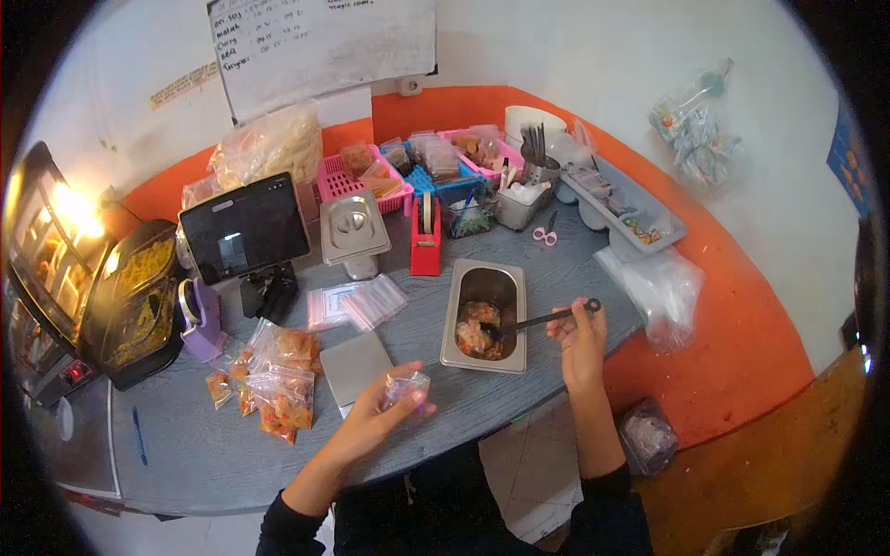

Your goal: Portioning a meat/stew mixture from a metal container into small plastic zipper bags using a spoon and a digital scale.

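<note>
My left hand [389,410] holds a small clear plastic bag [409,389] near the table's front edge, beside a flat metal-topped scale [357,361]. The fingers of my right hand [580,340] are on the black handle of a utensil [542,319], whose far end dips into reddish chopped food [478,333]. That food lies in the near part of a deep steel food pan [518,354]. Left of the scale is a pile of small zip bags filled with orange-red food [285,382]. Flat, unfilled zip bags [375,302] lie behind the scale.
A red tape dispenser [425,243], a lidded steel pan [354,229] and pink-handled scissors [545,236] stand or lie farther back. At left are a tablet [243,229], a purple tape dispenser [201,320] and a blue pen [140,436]. Clear plastic bags [653,285] hang over the right edge.
</note>
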Demonstrator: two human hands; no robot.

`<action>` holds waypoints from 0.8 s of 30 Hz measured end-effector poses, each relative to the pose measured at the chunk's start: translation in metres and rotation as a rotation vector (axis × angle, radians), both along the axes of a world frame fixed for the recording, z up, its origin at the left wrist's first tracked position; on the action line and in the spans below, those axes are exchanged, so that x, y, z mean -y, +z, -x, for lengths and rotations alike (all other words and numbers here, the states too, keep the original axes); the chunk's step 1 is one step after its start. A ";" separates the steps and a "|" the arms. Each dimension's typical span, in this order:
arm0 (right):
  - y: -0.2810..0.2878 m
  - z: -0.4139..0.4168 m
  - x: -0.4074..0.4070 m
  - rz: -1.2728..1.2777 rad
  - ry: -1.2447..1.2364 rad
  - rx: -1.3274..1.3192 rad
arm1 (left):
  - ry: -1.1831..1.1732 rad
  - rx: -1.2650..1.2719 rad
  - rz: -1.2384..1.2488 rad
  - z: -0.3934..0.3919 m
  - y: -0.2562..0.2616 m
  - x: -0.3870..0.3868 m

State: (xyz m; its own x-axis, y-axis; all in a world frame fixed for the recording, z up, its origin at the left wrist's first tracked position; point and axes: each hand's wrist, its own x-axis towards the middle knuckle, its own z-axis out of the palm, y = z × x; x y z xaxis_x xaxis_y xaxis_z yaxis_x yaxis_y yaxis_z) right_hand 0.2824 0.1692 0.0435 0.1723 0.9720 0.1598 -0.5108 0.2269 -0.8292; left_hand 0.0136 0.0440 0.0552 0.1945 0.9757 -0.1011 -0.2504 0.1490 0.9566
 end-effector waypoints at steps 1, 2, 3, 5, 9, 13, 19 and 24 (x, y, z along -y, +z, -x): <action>-0.004 -0.003 -0.002 -0.001 0.003 0.000 | -0.007 0.011 0.007 0.001 0.002 0.000; -0.008 -0.007 -0.005 0.014 -0.032 -0.021 | -0.004 0.010 0.006 0.003 0.005 -0.001; -0.010 -0.009 -0.007 0.029 -0.069 -0.041 | -0.049 0.092 0.082 0.007 0.007 -0.003; -0.010 -0.010 -0.005 0.006 -0.050 -0.023 | -0.097 0.174 0.158 0.012 0.011 -0.007; -0.002 -0.003 0.002 -0.032 -0.017 0.023 | -0.166 0.397 0.262 0.022 0.013 -0.015; 0.002 -0.001 0.004 -0.066 0.014 0.071 | -0.130 0.195 0.167 0.023 0.014 -0.024; 0.013 0.005 0.028 -0.378 0.068 0.237 | -0.111 -0.046 0.022 0.023 0.022 -0.052; 0.013 0.013 0.015 -0.138 -0.064 0.095 | -0.138 0.032 0.016 0.024 0.026 -0.082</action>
State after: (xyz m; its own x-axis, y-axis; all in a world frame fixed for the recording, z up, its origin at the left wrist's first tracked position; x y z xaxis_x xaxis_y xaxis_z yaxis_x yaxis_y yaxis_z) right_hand 0.2693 0.1540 0.0566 0.2114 0.9270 0.3098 -0.4126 0.3719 -0.8315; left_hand -0.0103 0.1265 0.0815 0.3304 0.9376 -0.1080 -0.2568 0.1995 0.9456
